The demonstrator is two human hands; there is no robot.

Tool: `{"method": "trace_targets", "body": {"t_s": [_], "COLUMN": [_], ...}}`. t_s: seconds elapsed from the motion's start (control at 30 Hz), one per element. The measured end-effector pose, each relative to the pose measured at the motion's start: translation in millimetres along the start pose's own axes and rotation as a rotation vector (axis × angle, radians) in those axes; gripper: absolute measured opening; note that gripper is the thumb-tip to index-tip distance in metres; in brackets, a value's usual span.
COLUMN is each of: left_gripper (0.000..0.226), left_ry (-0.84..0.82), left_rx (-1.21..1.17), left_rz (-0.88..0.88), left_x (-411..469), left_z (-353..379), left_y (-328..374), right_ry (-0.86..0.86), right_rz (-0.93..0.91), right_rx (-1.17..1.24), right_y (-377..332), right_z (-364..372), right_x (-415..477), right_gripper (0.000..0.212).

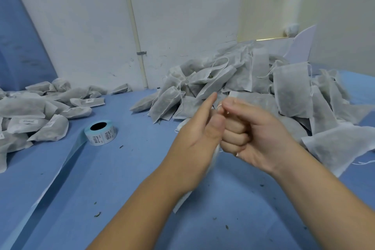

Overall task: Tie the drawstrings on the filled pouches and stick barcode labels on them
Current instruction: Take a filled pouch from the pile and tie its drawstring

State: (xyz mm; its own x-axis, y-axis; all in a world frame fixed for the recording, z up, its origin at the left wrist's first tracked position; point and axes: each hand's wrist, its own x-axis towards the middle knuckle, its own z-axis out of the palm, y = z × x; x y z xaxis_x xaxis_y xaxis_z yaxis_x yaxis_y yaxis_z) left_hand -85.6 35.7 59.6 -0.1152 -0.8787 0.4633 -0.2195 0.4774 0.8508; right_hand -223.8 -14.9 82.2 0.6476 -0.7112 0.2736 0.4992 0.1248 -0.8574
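A blue-covered table (121, 168) is set against a white wall (81, 26), down which a thin pipe (134, 26) runs. At the far right a heap of unlabelled pouches (253, 79) is piled, drawstrings loose. At the left, labelled pouches (30, 107) are gathered; a white sticker (90, 100) is seen on one, its print too small to be read. Between the heaps a label roll (100, 132) is laid on its side, barcodes and small unreadable characters being shown on its outer stickers, and a backing strip (67, 160) is trailed from it towards the near edge.

Above the table's middle, one pouch (182, 201) is held, hanging beneath the hands. The left hand (194, 136) is closed round its neck, thumb pressed down and forefinger held straight; its other fingers are hidden. The right hand (253, 134) is curled into a fist, the drawstring (219, 106) pinched between thumb and forefinger.
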Motion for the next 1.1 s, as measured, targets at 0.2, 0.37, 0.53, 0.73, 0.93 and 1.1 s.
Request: {"method": "trace_targets", "body": {"t_s": [0.2,0.37,0.53,0.73,0.93,1.1], "left_gripper": [0.058,0.033,0.043,0.026,0.022,0.029], "left_ry": [0.056,0.141,0.143,0.199,0.256,0.349], "left_rx": [-0.104,0.143,-0.037,-0.379,-0.514,-0.184], "left_rz": [-0.140,-0.200,-0.309,-0.294,-0.235,-0.246], "left_x": [-3.0,-2.9,-10.9,-25.1,-25.3,-12.2], "left_z": [22.7,5.8,-24.0,-49.3,-48.1,-40.9], "left_y": [11.2,19.6,28.9,37.4,28.5,21.8], "right_ry": [-0.021,0.134,0.204,0.233,0.287,0.323], "right_rz": [-0.071,-0.106,-0.081,-0.050,-0.078,-0.116], "right_rx": [0.012,-0.078,-0.292,-0.455,-0.707,-0.724], "right_y": [-7.7,-6.9,8.7,29.3,34.2,31.0], "right_z": [-4.7,-12.1,-3.8,20.7,25.5,23.2], "right_x": [-1.3,-1.0,1.8,0.6,-1.6,-1.0], "right_gripper": [0.021,0.014,0.013,0.028,0.019,0.016]}}
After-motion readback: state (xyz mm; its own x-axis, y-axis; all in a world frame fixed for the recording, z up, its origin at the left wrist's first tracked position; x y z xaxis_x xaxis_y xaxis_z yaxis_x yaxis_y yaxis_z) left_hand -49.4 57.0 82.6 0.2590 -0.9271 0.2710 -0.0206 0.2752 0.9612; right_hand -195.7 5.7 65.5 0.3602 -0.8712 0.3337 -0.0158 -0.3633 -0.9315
